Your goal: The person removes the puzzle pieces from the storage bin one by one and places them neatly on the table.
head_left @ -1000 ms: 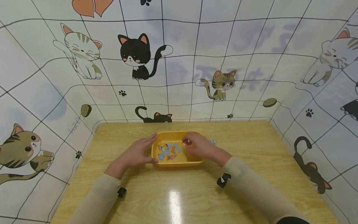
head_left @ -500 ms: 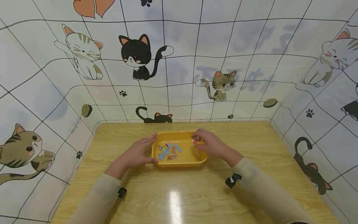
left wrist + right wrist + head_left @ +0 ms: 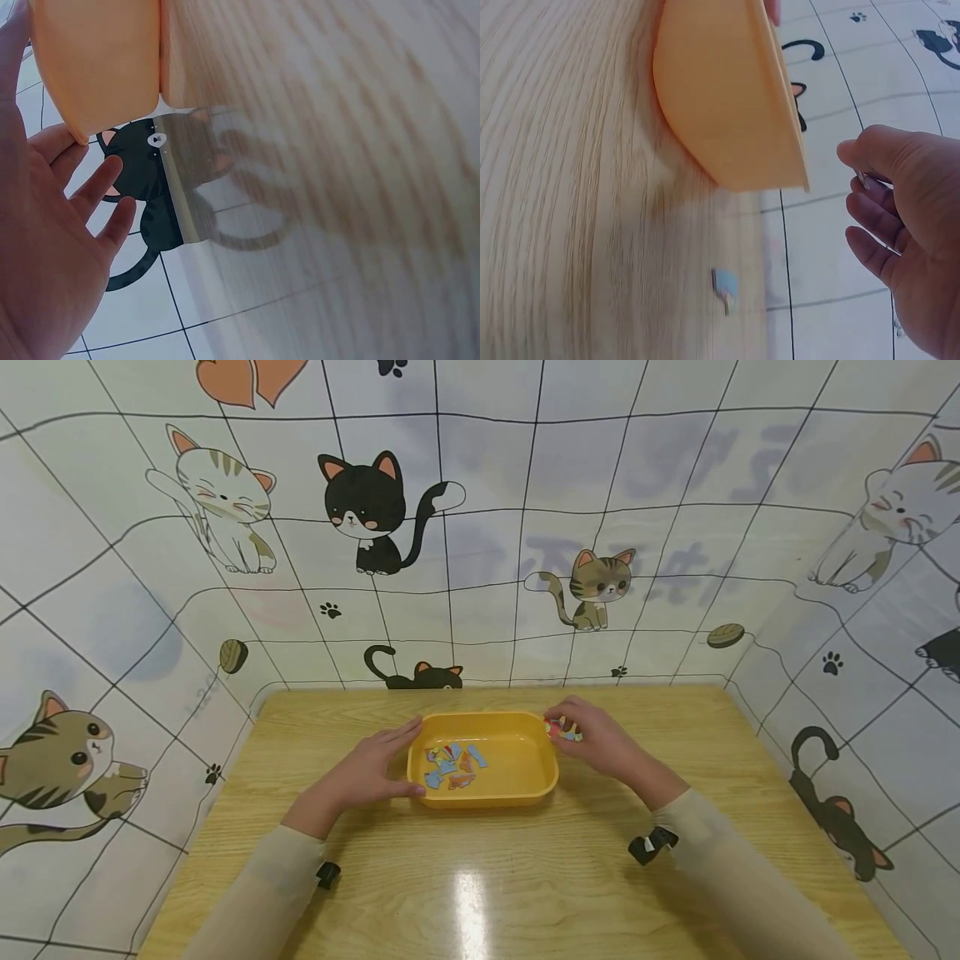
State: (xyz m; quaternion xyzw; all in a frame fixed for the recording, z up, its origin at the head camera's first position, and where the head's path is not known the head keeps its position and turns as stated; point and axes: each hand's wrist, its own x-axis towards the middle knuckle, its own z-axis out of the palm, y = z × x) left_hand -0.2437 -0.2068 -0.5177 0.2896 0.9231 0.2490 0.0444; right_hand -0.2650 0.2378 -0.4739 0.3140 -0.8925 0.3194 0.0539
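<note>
A yellow plastic tray (image 3: 525, 768) stands on the wooden table, several blue and orange jigsaw puzzle pieces (image 3: 453, 766) lying in its left half. My left hand (image 3: 363, 770) spans the tray's left end, thumb near the front corner and fingers near the back one; the left wrist view shows its fingers loosely extended. Just past the tray's right rim, my right hand (image 3: 603, 743) pinches a small red puzzle piece (image 3: 553, 727) between thumb and index finger. A light blue puzzle piece (image 3: 724, 286) lies on the table below that hand, partly hidden in the head view.
The pale wooden table (image 3: 390, 877) meets cat-patterned walls (image 3: 487, 552) at the back and on both sides. Black wrist cameras sit under both sleeves; the right one (image 3: 652, 845) hangs over the table's right part.
My right hand has moved right from inside the tray, across its right rim, carrying the red puzzle piece. The left hand and the tray have stayed in place.
</note>
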